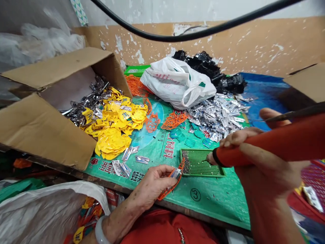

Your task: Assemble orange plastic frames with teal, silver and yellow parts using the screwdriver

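Note:
My left hand (154, 184), closed near the table's front edge, pinches an orange plastic openwork piece (166, 194) together with a small silver part (175, 173). My right hand (261, 166) is wrapped round a red-orange electric screwdriver (269, 144) that points leftward. Its front end hovers over a green perforated tray (222, 172); whether the tip touches the tray cannot be made out. Small screws (186, 162) lie heaped along the tray's left side. A thin dark pointed tool (291, 116) also shows by the right hand's fingers.
A cardboard box (71, 135) at left spills yellow plastic parts (114, 142) and dark shiny pieces. Further back are a white plastic bag (175, 83), black parts (203, 64), silver parts (218, 113) and orange frames (175, 120). A black cable (177, 36) hangs across the top.

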`<action>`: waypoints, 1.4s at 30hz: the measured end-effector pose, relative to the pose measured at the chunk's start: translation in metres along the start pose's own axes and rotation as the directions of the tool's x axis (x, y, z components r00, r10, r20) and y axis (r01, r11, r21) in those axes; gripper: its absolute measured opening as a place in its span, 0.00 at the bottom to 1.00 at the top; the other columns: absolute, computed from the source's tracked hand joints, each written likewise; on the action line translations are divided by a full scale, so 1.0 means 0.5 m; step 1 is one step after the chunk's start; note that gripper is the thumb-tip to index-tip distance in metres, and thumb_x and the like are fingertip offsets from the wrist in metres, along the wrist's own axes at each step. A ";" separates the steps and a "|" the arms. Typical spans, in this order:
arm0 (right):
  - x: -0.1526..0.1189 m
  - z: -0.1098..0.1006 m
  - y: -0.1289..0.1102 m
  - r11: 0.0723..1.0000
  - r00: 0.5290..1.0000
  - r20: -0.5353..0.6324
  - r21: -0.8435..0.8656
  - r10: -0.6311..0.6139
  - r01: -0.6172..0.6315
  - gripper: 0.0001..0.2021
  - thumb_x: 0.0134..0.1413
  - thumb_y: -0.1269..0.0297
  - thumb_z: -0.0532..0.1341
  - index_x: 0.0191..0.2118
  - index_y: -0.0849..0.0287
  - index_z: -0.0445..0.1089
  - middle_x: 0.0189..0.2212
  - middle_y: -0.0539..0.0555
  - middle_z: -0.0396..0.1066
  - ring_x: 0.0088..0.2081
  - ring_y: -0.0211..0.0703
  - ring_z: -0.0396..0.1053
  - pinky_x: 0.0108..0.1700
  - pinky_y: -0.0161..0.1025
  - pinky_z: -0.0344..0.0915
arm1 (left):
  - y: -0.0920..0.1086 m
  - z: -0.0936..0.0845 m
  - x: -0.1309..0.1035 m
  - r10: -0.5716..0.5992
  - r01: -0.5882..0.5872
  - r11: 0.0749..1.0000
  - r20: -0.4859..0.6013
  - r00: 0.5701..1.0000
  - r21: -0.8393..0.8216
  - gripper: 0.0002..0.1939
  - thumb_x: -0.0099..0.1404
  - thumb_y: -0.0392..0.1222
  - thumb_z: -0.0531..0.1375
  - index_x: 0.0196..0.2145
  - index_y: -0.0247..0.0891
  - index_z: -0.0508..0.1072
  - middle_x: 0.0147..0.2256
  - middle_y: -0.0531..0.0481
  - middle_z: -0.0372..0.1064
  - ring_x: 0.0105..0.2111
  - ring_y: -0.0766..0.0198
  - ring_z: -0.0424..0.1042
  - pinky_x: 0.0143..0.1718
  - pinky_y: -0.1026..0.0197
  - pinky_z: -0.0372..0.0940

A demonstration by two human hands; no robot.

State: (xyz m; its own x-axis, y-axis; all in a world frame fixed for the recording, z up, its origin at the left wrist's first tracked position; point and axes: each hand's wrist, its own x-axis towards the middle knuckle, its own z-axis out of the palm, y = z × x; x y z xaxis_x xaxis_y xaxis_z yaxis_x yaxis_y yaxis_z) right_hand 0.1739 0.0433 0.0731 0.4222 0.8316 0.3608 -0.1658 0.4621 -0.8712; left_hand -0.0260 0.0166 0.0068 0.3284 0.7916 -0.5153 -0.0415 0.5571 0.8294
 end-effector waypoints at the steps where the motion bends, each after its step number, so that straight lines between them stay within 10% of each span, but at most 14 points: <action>1: 0.009 -0.008 0.010 0.999 0.999 -0.052 -0.039 -0.011 0.009 0.25 0.35 0.73 0.69 0.45 0.51 0.72 0.22 0.45 0.71 0.22 0.42 0.66 0.29 0.43 0.66 | -0.002 -0.002 0.001 -0.002 0.002 1.000 0.010 1.000 -0.007 0.10 0.50 0.37 0.64 0.32 0.34 0.76 0.28 0.55 0.70 0.26 0.70 0.63 0.29 0.66 0.55; 14: 0.079 -0.091 0.104 0.966 0.987 -0.149 -0.257 -0.061 0.021 0.10 0.31 0.67 0.72 0.20 0.58 0.70 0.19 0.46 0.69 0.20 0.37 0.65 0.24 0.39 0.64 | -0.007 -0.016 0.007 -0.105 0.106 0.994 0.024 0.994 -0.034 0.15 0.53 0.46 0.67 0.38 0.38 0.78 0.30 0.52 0.73 0.28 0.66 0.67 0.29 0.66 0.59; 23: 0.082 -0.082 0.114 0.960 0.979 -0.199 -0.279 -0.051 -0.007 0.08 0.30 0.70 0.71 0.20 0.59 0.71 0.18 0.46 0.70 0.20 0.37 0.65 0.26 0.39 0.64 | -0.014 -0.017 0.017 -0.061 0.062 0.997 -0.052 0.997 0.034 0.15 0.52 0.50 0.67 0.31 0.36 0.76 0.23 0.57 0.62 0.20 0.73 0.53 0.20 0.70 0.48; 42: 0.082 -0.083 0.121 0.948 0.980 -0.192 -0.317 -0.054 -0.010 0.08 0.30 0.69 0.71 0.22 0.58 0.71 0.20 0.45 0.69 0.22 0.37 0.65 0.26 0.39 0.65 | -0.009 -0.007 0.033 0.082 -0.053 0.970 -0.114 0.990 0.236 0.19 0.52 0.47 0.66 0.42 0.38 0.76 0.29 0.52 0.74 0.30 0.62 0.70 0.34 0.63 0.64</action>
State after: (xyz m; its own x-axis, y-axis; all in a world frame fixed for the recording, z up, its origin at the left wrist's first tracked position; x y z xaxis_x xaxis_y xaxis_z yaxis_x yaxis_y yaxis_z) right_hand 0.2179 0.0926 0.0212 0.5938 0.7309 0.3365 0.1207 0.3326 -0.9353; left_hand -0.0235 0.0280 -0.0065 0.2140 0.8580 -0.4670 0.1655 0.4393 0.8830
